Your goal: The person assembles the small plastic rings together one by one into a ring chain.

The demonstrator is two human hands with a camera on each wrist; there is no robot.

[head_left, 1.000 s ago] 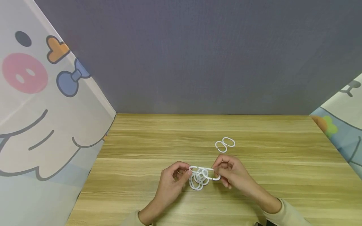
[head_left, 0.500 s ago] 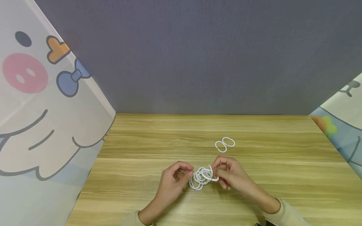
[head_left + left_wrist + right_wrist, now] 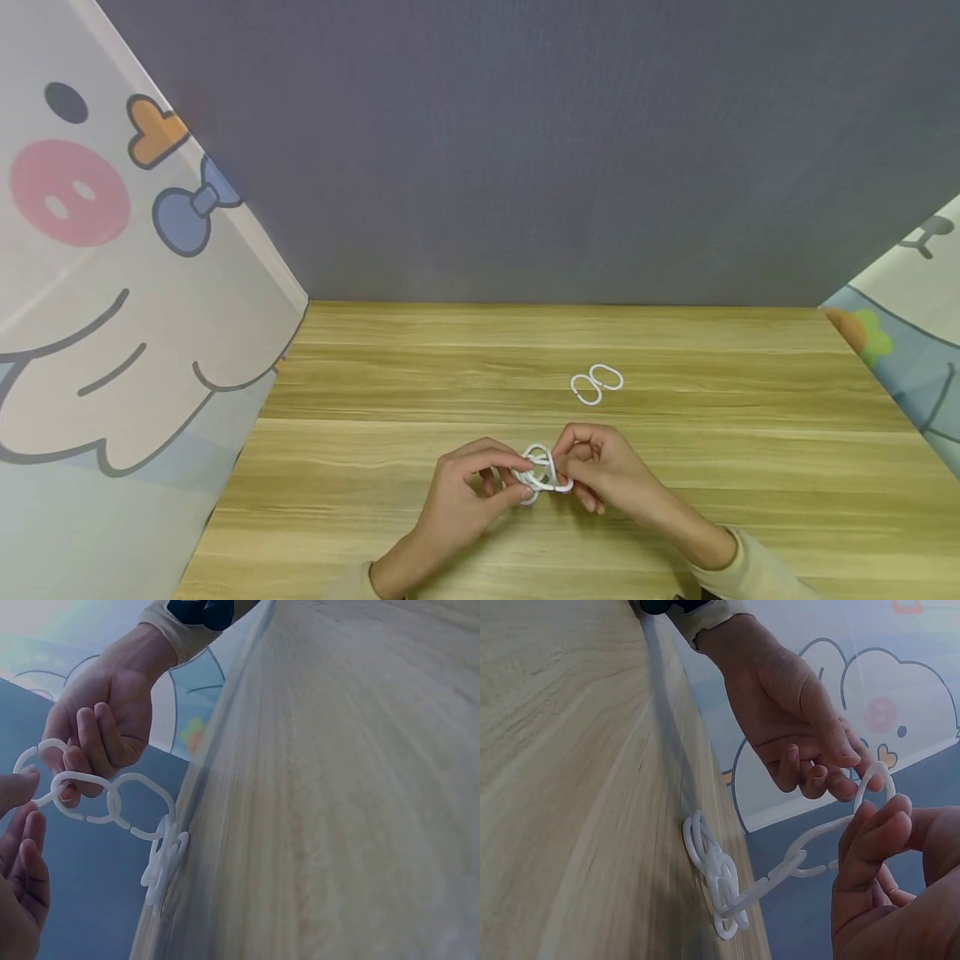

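Note:
A chain of white plastic links lies between my hands, each link an oval ring with a small gap. My right hand pinches the link at the chain's end between thumb and index finger. Facing it from the left, my left hand has its thumb and index finger on a link at the same end. In the left wrist view, raised links slope down from the fingers to a bunched pile at the tabletop. From the right wrist side, the same pile rests on the wood below the hands.
Two loose white links lie side by side on the wooden table, beyond my right hand. A grey partition rises behind the table, and cartoon-printed panels flank it.
My left hand has moved right, its fingers now over the links. My right hand has come slightly nearer and left; the end link between them has turned. The two loose links stay put.

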